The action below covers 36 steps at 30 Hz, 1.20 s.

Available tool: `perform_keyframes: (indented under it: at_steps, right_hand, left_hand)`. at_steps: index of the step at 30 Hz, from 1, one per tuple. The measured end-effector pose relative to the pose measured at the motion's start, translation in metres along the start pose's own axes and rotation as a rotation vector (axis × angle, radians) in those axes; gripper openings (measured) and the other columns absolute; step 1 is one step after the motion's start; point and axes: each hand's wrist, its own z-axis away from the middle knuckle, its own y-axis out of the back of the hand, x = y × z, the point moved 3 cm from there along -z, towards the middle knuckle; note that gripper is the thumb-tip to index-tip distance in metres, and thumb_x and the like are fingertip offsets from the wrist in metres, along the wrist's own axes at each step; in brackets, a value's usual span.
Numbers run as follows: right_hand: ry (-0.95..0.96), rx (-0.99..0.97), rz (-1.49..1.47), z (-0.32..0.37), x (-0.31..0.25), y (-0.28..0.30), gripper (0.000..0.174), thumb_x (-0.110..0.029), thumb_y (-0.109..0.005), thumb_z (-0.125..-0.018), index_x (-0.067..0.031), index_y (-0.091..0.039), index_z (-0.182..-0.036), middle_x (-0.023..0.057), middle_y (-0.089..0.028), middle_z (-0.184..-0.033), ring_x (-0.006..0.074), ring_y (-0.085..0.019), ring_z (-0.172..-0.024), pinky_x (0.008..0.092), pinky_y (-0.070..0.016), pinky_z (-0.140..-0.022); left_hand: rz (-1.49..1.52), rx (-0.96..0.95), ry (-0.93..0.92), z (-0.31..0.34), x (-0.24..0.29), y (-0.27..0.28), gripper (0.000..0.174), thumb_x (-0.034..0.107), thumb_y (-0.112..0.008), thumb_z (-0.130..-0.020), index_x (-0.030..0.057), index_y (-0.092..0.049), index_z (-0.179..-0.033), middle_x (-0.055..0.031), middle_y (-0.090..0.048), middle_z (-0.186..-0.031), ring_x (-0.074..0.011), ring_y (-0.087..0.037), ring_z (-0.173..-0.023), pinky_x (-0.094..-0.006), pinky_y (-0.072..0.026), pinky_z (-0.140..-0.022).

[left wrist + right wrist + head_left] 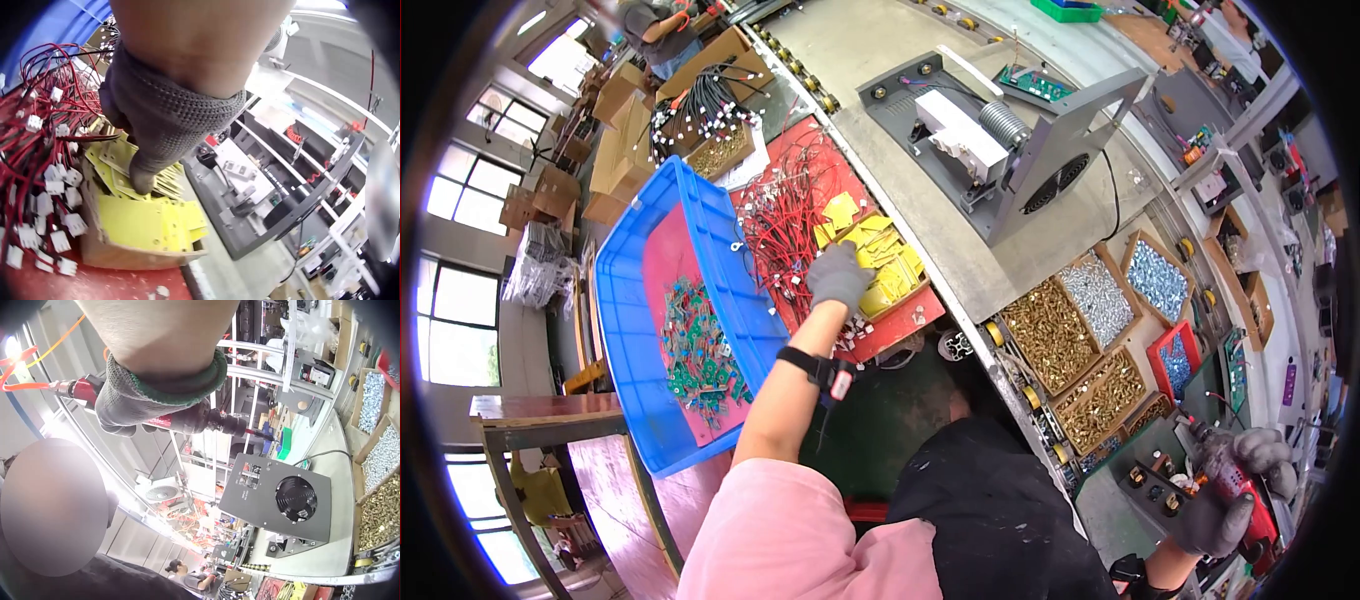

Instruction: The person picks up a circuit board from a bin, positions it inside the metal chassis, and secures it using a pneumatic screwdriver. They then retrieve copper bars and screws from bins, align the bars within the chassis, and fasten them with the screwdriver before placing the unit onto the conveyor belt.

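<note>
The gloved left hand [840,277] reaches into a cardboard box of yellow plates [890,262]. In the left wrist view the fingers of the left hand [156,128] touch the yellow plates [134,222]; whether one is pinched is hidden. Red wires with white connectors [47,187] lie beside the box. The gloved right hand [1225,500] is curled round a red power tool [1228,472]. The right wrist view shows the right hand [134,403] gripping the red tool [187,417], its bit pointing away. A grey metal housing with a fan [275,497] stands on the worktop.
A blue bin [730,290] holding green circuit boards [700,350] stands at the left. Boxes of brass screws [1050,335] and silver screws [1100,298] line the right edge of the worktop [970,270]. An orange air hose [28,386] runs to the tool. Another person [190,578] is farther off.
</note>
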Motion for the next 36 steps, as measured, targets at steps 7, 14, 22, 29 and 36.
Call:
perform_keyframes:
  at_steps: [7,14,22,29,36]
  right_hand:
    - [-0.014,0.097,-0.015,0.01,-0.007,0.03,0.038,-0.028,-0.057,-0.077,-0.0059,-0.045,-0.106,0.0071,-0.037,-0.089,0.0211,-0.036,-0.084,0.0351,-0.0323,-0.078]
    - [-0.052,0.14,0.011,0.027,-0.024,0.086,0.037,-0.03,-0.058,-0.077,-0.0072,-0.044,-0.103,0.0066,-0.035,-0.09,0.0203,-0.036,-0.085,0.0329,-0.0341,-0.077]
    - [-0.138,0.304,0.038,0.047,-0.036,0.127,0.039,-0.028,-0.064,-0.076,-0.0061,-0.041,-0.099,0.0066,-0.035,-0.091,0.0195,-0.037,-0.088,0.0321,-0.0384,-0.078]
    - [-0.227,0.237,0.049,0.061,-0.032,0.145,0.041,-0.029,-0.064,-0.076,-0.0023,-0.039,-0.095,0.0078,-0.034,-0.089,0.0192,-0.038,-0.088,0.0309,-0.0382,-0.079]
    - [-0.196,0.342,0.176,0.065,-0.039,0.14,0.039,-0.028,-0.062,-0.076,-0.0026,-0.04,-0.096,0.0081,-0.035,-0.089,0.0192,-0.038,-0.088,0.0292,-0.0387,-0.076]
  left_hand:
    - [-0.071,0.016,-0.064,-0.003,0.001,0.004,0.043,0.039,-0.072,-0.072,0.0084,-0.063,-0.1,-0.0112,-0.066,-0.098,-0.0289,-0.065,-0.09,-0.0403,-0.0524,-0.074]
    - [-0.214,0.09,-0.099,0.006,0.018,-0.002,0.038,0.038,-0.068,-0.076,0.01,-0.064,-0.102,-0.0103,-0.067,-0.099,-0.0296,-0.066,-0.09,-0.0395,-0.054,-0.074]
    - [-0.189,-0.052,-0.036,-0.004,0.023,-0.002,0.039,0.041,-0.063,-0.078,0.0128,-0.067,-0.104,-0.0126,-0.065,-0.109,-0.0282,-0.064,-0.099,-0.041,-0.0517,-0.08]
    - [0.026,0.044,0.017,-0.031,-0.013,0.018,0.049,0.037,-0.06,-0.08,0.0142,-0.055,-0.123,-0.0145,-0.063,-0.115,-0.0299,-0.061,-0.105,-0.0397,-0.0474,-0.089]
    - [0.07,-0.081,-0.053,-0.066,-0.032,-0.011,0.07,0.031,-0.072,-0.071,0.0115,-0.046,-0.133,-0.0154,-0.057,-0.125,-0.0288,-0.056,-0.114,-0.0374,-0.0437,-0.095]
